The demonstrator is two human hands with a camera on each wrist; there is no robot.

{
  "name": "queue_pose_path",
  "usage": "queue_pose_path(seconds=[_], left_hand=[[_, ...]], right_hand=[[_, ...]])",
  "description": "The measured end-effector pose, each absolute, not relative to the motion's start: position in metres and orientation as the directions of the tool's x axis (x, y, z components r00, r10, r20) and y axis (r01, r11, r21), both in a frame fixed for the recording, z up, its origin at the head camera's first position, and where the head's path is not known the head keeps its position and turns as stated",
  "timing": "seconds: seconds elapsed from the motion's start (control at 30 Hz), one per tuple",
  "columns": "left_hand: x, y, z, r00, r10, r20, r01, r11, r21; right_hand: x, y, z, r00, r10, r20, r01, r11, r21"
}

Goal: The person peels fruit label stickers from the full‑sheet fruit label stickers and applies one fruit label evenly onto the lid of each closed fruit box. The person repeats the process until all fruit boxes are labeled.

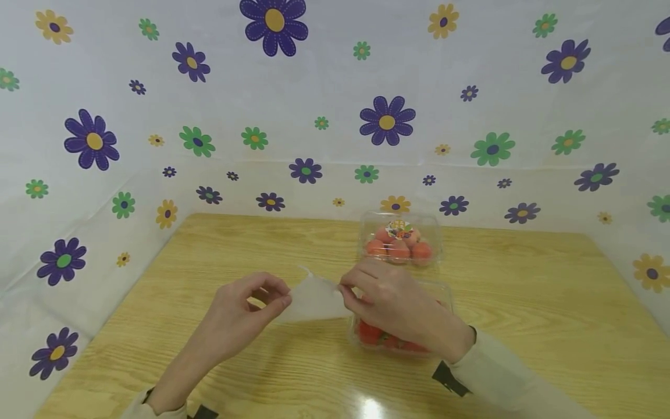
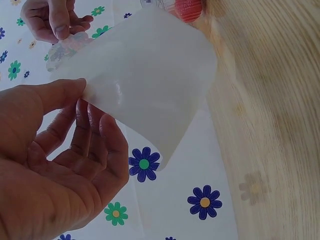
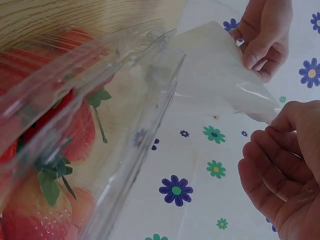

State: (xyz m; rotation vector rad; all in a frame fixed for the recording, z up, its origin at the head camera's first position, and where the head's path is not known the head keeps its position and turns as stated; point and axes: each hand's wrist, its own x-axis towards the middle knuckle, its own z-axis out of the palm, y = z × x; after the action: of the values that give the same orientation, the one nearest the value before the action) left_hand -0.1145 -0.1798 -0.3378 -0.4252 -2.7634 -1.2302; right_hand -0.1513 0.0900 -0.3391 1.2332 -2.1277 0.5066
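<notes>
My left hand [image 1: 235,317] pinches the edge of a thin white backing sheet [image 1: 316,299] between thumb and index finger, above the table. Its other fingers curve loosely below, as the left wrist view shows. From the other side, my right hand [image 1: 392,302] pinches a translucent, colourfully patterned sticker [image 2: 67,50] at the sheet's edge. How much of the sticker still adheres to the sheet I cannot tell. Under my right forearm and hand stands a clear plastic box [image 3: 135,165] of strawberries [image 3: 37,210], partly hidden in the head view.
Behind the near box is a second clear box [image 1: 431,227] of reddish fruit, with a round colourful label [image 1: 400,229] on its lid. Both boxes are on a wooden table [image 1: 523,302]. A white flower-printed cloth [image 1: 335,81] surrounds the table's back and sides.
</notes>
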Motion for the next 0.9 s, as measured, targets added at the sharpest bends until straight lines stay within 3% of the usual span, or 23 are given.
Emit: queue_pose_path(seconds=[0.9], left_hand=[[-0.1167, -0.1852, -0.3424, -0.965, 0.205, 0.164, 0.259, 0.634, 0.729]], right_hand=[[-0.1511, 0.0998, -0.3353, -0.374, -0.595, 0.711, -0.868, 0.496, -0.041]])
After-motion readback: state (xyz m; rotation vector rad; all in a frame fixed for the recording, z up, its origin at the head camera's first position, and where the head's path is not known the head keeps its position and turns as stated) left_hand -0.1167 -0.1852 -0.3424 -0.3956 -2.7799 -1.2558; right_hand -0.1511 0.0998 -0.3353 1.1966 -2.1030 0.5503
